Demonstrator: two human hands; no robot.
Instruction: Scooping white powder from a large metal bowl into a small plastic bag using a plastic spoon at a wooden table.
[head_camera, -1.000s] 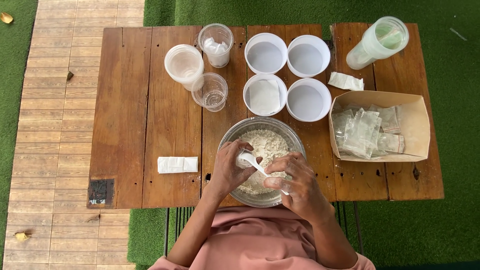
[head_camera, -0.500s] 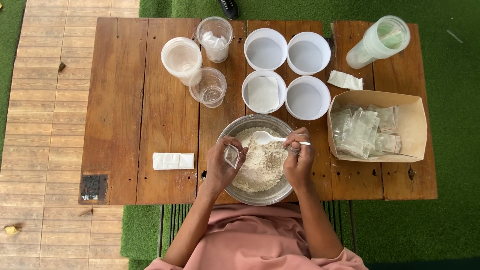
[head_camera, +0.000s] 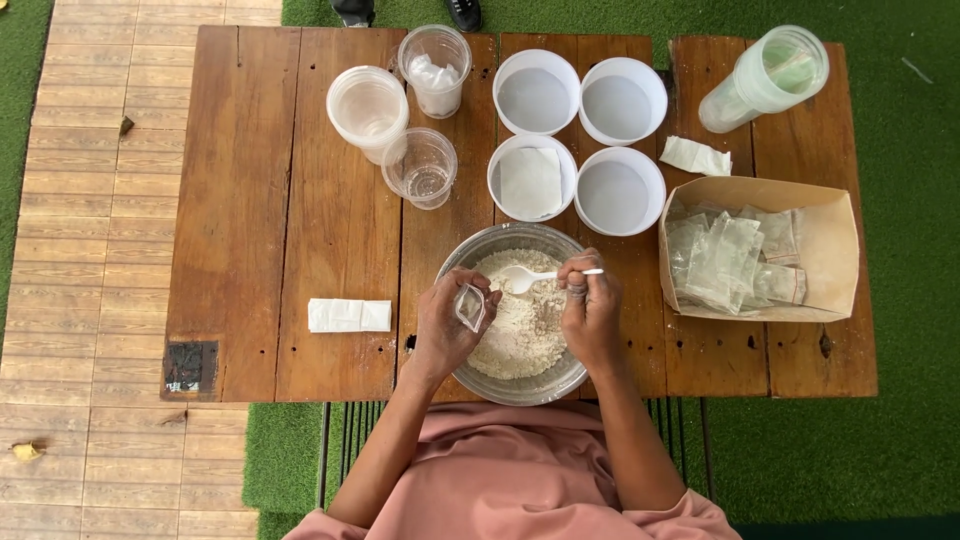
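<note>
A metal bowl (head_camera: 500, 385) of white powder (head_camera: 520, 335) sits at the near edge of the wooden table (head_camera: 250, 220). My left hand (head_camera: 445, 325) holds a small clear plastic bag (head_camera: 469, 306) open over the bowl. My right hand (head_camera: 588, 310) grips a white plastic spoon (head_camera: 525, 279), whose scoop lies just above the powder near the bag's mouth.
Behind the bowl stand four white bowls (head_camera: 577, 145), one holding a folded paper (head_camera: 530, 180). Clear plastic cups (head_camera: 405, 105) stand at back left. A cardboard tray (head_camera: 835, 250) of small filled bags (head_camera: 725, 260) lies to the right, with a tipped cup (head_camera: 765, 75) behind it. A folded white paper (head_camera: 348, 315) lies at left.
My hands have parted from a joined grip over the bowl. The left now holds the bag open, and the right has lifted the spoon up toward the bowl's far side.
</note>
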